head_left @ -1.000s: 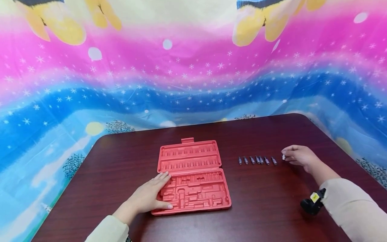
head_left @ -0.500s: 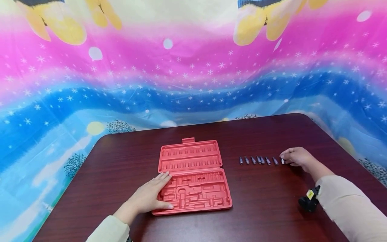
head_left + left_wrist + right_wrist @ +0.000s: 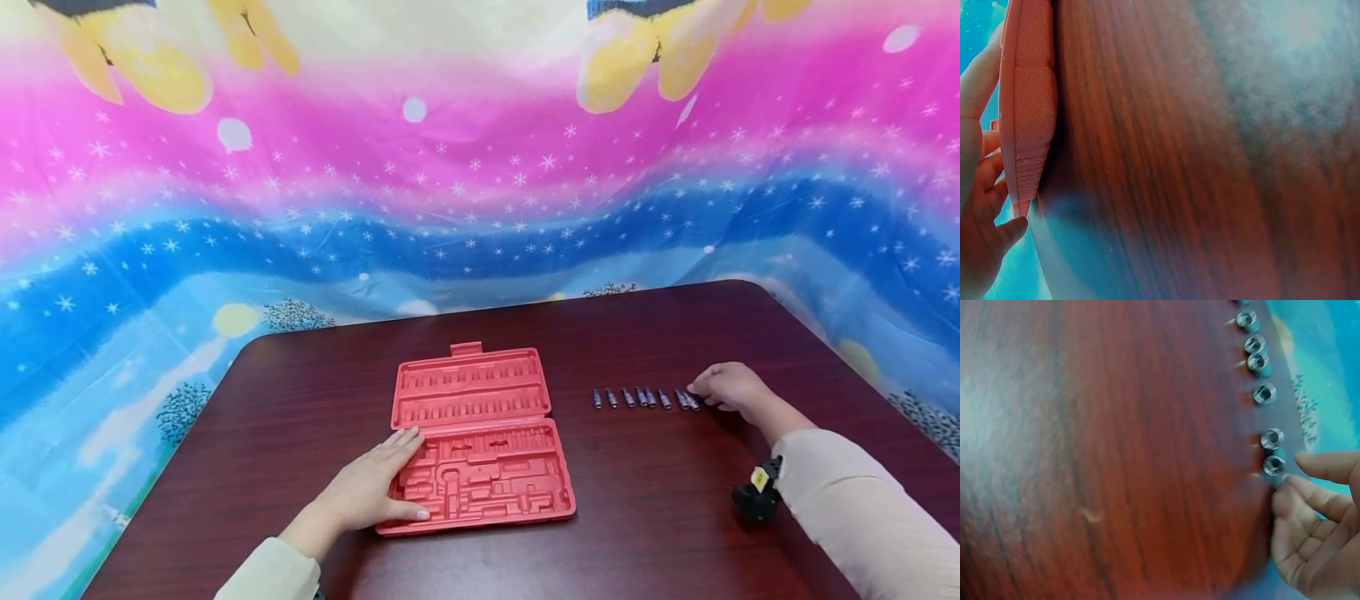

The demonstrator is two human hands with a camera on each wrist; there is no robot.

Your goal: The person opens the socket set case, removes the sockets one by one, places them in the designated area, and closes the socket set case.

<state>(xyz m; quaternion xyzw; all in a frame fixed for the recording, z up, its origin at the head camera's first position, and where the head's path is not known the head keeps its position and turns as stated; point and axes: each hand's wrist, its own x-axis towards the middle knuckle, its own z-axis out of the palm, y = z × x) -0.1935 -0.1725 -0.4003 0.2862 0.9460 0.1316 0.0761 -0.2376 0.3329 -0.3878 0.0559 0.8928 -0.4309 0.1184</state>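
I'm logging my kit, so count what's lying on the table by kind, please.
Red plastic case, open: 1
Small metal bits in a row: 8
Total: 9

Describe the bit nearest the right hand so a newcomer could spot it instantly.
On the dark wooden table, right of the open red case, lies a row of small metal bits. The one meant, the end bit, lies at the row's right end, at the right hand fingertips, close beside its neighbour.
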